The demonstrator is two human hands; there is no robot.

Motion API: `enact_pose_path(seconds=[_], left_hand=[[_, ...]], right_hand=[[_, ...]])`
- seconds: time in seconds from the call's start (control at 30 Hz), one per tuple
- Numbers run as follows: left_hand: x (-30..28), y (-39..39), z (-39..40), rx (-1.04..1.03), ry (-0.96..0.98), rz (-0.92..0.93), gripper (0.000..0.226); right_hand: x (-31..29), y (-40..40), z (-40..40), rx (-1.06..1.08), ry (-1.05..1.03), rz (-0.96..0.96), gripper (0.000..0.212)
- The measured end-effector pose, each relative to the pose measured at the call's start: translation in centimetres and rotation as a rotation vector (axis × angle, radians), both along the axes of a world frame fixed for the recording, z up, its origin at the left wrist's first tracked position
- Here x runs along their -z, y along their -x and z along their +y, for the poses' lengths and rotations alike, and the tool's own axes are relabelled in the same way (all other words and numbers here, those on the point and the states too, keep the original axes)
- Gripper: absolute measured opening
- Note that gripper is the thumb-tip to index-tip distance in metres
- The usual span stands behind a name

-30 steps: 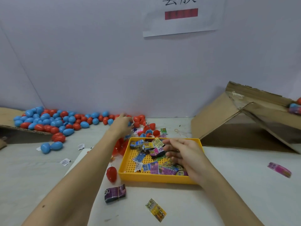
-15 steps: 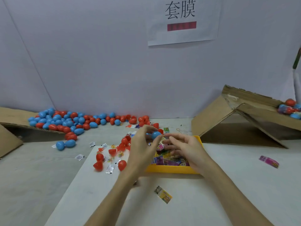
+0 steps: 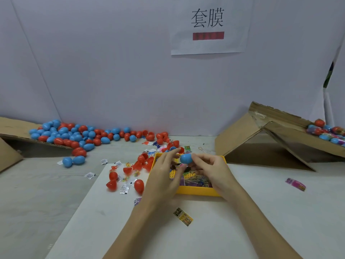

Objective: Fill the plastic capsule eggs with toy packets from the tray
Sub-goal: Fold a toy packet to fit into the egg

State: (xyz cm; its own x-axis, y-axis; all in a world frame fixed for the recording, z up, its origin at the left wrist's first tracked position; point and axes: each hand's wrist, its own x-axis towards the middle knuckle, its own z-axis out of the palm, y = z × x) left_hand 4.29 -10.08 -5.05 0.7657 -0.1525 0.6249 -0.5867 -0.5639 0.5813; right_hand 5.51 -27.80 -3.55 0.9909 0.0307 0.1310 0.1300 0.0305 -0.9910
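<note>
A pale surface (image 3: 261, 212) meets a lilac wall. Above the yellow tray (image 3: 196, 191) of toy packets (image 3: 194, 179), the right hand (image 3: 211, 171) pinches a blue egg (image 3: 186, 158); the left hand (image 3: 166, 176), fingers loosely curved, touches it too. Red egg halves (image 3: 139, 186) lie left; blue and red eggs (image 3: 74, 136) heap far left.

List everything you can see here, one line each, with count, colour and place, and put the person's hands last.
blue egg: one, blue, held over the tray between both hands
tray: one, yellow, centre, holding toy packets
loose eggs: many, red and blue, far left along the wall
red eggs: several, left of tray
stray packets: one yellow near the front, one pink at right
cardboard box: one, brown, right
wrapped eggs: several, on that box
wall sign: one, white
left hand: grips egg
right hand: grips egg
</note>
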Motion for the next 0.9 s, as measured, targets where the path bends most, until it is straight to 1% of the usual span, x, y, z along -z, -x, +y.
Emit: enact_pose_path(seconds=[0.1,0.17,0.27,0.33,0.4,0.53,0.7,0.77,0.9], left_hand=[[0.0,0.0,0.1,0.035,-0.117,-0.056,0.047],[0.0,0.1,0.0,0.010,-0.109,-0.071,0.042],[-0.2,0.2,-0.2,-0.018,-0.080,-0.046,0.039],[-0.1,0.3,-0.2,-0.030,-0.094,-0.037,0.039],[-0.1,0.3,-0.3,-0.039,-0.102,-0.024,0.039],[-0.1,0.4,-0.5,-0.042,-0.108,0.007,0.051],[-0.1,0.1,-0.3,-0.073,-0.088,0.018,0.039],[-0.1,-0.1,0.1,-0.139,-0.046,0.019,0.039],[-0.3,-0.6,0.9,-0.266,0.027,0.025,0.037]], right_hand=[[0.2,-0.2,0.1,-0.011,0.068,-0.009,0.029],[0.2,-0.2,0.3,-0.009,0.091,-0.005,0.033],[0.0,-0.1,0.3,-0.021,0.057,0.007,0.036],[0.0,-0.2,0.2,-0.051,0.068,-0.014,0.028],[0.2,-0.2,0.0,-0.057,0.133,-0.056,0.020],[0.4,-0.3,0.0,-0.030,0.144,-0.071,0.014],[0.5,-0.4,0.1,-0.014,0.143,-0.079,0.014],[0.7,-0.5,0.1,0.022,0.222,-0.111,0.016],[1.1,-0.5,0.4,0.057,0.556,-0.182,0.015]])
